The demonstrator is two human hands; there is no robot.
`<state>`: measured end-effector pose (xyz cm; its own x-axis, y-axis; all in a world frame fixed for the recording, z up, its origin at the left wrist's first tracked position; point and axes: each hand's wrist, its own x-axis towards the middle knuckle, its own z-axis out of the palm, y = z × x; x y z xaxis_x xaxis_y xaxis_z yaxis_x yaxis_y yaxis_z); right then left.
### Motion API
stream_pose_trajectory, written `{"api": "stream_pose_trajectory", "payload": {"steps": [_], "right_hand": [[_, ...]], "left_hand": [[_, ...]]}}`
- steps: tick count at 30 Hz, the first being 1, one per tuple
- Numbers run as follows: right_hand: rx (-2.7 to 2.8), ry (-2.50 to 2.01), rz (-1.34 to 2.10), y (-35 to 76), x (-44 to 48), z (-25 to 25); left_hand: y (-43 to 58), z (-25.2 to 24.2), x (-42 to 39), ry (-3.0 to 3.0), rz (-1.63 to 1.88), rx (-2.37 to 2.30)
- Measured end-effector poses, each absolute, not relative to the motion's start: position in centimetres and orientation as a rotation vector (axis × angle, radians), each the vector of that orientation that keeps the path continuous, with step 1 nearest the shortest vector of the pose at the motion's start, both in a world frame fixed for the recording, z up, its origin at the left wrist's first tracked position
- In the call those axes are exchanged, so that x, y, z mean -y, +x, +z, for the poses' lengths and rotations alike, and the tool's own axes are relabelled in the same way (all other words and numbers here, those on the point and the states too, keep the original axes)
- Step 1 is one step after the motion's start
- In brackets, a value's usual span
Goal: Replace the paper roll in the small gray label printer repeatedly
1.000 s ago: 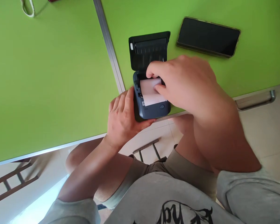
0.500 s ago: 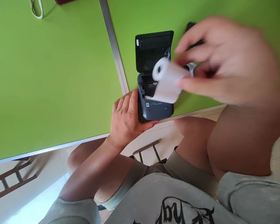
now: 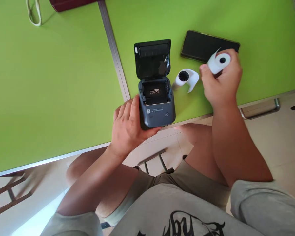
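Two paper rolls are out. One, the held roll (image 3: 219, 61), sits in the right hand (image 3: 221, 85): fingers closed round it, thumb on the near side, core end facing the camera, a short loose tail sticking up. It's lifted off the table (image 3: 64, 82), just in front of the phone (image 3: 204, 46) in this view. Left hand (image 3: 127, 126) is wrapped on the printer (image 3: 157, 109), fingers along its left side, thumb at the front corner, right at the table edge. Printer lid (image 3: 152, 59) stands open, tilted back; the paper bay (image 3: 154, 91) has no roll in it. Second roll (image 3: 184, 77) rests on the table btwn printer & right hand, touching neither, w/ its tail curled out to the right. Can't tell if it stands on end or lies on its side.

Risks, as I judge them: printer sits v. close to the edge, so a slack left hand or a nudge could tip it to the floor. Held roll's tail is free, so a loose pinch could let it unwind. Second roll, if on its side, could roll off the edge after a knock from the right wrist. Phone is close behind the right hand, so a careless sweep could shove it.
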<state>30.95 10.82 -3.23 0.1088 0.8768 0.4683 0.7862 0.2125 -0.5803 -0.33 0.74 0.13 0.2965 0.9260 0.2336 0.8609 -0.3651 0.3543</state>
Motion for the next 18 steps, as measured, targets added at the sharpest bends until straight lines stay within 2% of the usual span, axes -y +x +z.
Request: {"api": "stream_pose_trajectory", "payload": {"steps": [3,10,14,18], "right_hand": [[1.670,-1.466,0.009,29.7,-10.5,-2.5],[1.678,-1.589,0.240,29.0,-10.1,-1.7],[1.732,-1.326,-0.021,28.9,-8.5,-0.2],[1.853,-1.139,0.007,26.3,-6.8,1.3]], "left_hand": [[-0.4,0.2,-0.8,2.425,0.607,-1.661],[-0.3,0.2,-0.8,2.448,0.633,-1.659],[-0.2,0.2,-0.8,2.437,0.624,-1.672],[-0.3,0.2,-0.8,2.435,0.607,-1.674]]}}
